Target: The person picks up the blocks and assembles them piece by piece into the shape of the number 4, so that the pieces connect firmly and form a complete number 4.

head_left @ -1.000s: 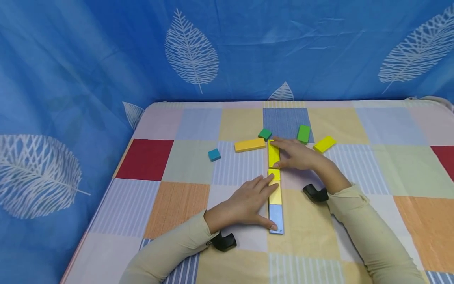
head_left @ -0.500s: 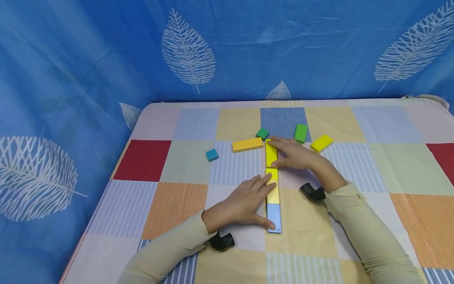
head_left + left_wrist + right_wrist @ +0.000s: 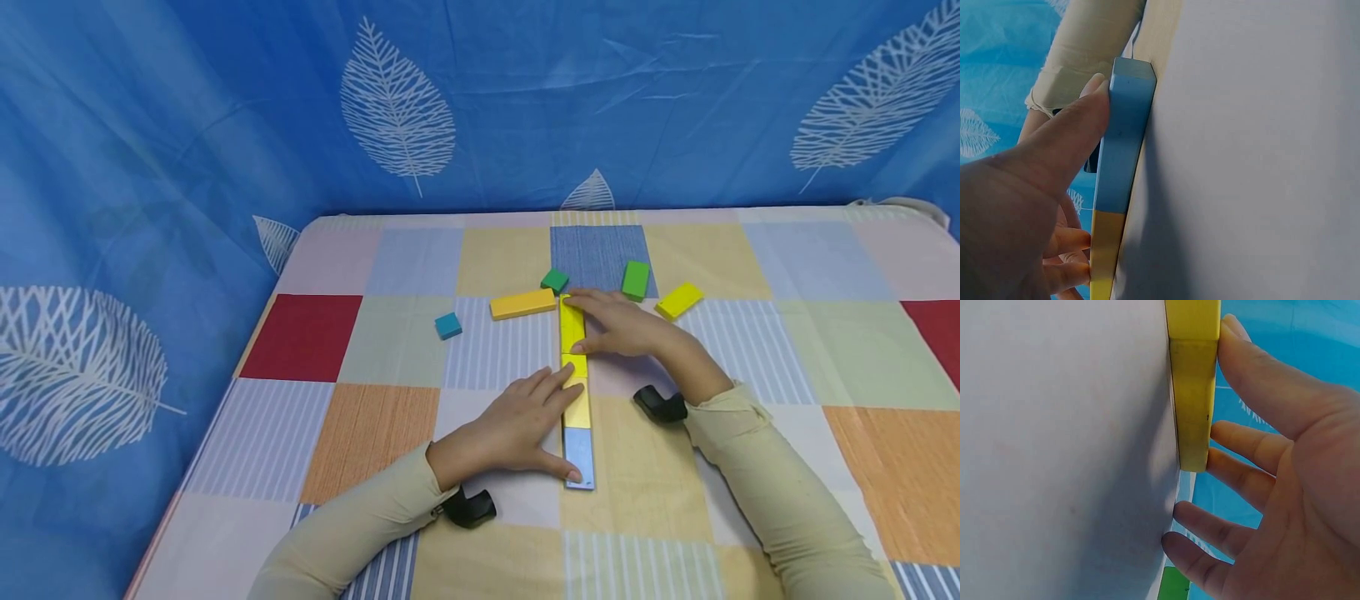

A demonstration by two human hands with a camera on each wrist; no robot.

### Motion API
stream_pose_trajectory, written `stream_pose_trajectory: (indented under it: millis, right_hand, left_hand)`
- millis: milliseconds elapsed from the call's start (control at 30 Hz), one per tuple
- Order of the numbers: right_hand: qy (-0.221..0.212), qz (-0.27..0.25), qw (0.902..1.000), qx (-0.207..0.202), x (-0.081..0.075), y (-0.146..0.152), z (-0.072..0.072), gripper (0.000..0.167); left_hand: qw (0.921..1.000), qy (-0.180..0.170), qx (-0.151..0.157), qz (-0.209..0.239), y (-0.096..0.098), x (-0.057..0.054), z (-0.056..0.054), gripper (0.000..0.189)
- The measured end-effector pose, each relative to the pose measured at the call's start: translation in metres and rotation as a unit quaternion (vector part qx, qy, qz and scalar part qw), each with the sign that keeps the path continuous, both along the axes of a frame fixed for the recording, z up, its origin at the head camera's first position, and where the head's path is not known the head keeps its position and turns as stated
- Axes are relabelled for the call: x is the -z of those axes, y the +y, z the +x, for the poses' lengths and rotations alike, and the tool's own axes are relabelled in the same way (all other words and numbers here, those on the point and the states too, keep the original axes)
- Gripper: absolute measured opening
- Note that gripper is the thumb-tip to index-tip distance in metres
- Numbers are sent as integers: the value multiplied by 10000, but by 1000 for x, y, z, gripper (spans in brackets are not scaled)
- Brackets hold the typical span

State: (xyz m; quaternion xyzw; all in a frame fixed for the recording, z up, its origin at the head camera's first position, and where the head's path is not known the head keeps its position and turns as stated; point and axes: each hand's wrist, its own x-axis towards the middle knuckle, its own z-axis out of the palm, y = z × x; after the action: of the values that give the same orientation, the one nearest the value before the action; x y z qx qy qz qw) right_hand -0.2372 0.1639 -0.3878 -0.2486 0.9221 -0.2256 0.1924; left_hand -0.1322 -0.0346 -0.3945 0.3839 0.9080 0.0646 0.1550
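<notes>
Blocks lie end to end in a straight row on the patchwork cloth. Nearest is a light blue block (image 3: pixel 581 450), then a pale yellow block (image 3: pixel 579 412), a small bright yellow block (image 3: pixel 580 367) and a longer bright yellow block (image 3: pixel 571 323) at the far end. My left hand (image 3: pixel 513 427) is spread along the row's left side, its thumb on the light blue block and its fingertips on the yellow ones. From the right, my right hand (image 3: pixel 622 325) touches the far yellow block with thumb and fingertips, fingers fairly straight. The right wrist view shows its thumb near a block joint.
Beyond the row lie a dark green block (image 3: pixel 555 281), a light green block (image 3: pixel 635 281) and a loose yellow block (image 3: pixel 679 301). To its left are an orange-yellow block (image 3: pixel 522 305) and a small teal block (image 3: pixel 448 326). A blue leaf-patterned curtain (image 3: pixel 510 108) hangs behind the table.
The head view has shifted slightly. Both hands stay at the row in nearly the same pose, and the loose blocks have not moved.
</notes>
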Motion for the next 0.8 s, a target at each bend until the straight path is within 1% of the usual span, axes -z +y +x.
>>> stream_pose_trajectory:
  millis: [233,367,467,633,700,800]
  right_hand:
    - [-35,59,10000,-49,-1,0,-2,73]
    - [0,99,9998,-174,-1,0,-2,75]
    - [-76,136,9995,-291,-2,1,0,78]
    - [-369,159,9980,-494,-4,6,8,85]
    - [-454,184,9969,-621,-5,8,13,91]
    - [-458,285,9953,-798,-8,9,22,104]
  left_hand:
    - [10000,-24,-26,-28,0,-1,-1,100]
    - [10000,-70,-45,-12,0,-2,-1,100]
    - [10000,-71,-61,0,0,-2,-2,100]
    - [9999,-98,-88,56,0,-2,-1,100]
    - [9999,-100,-96,76,0,-1,-1,100]
    - [9999,-78,-102,88,0,-1,-1,100]
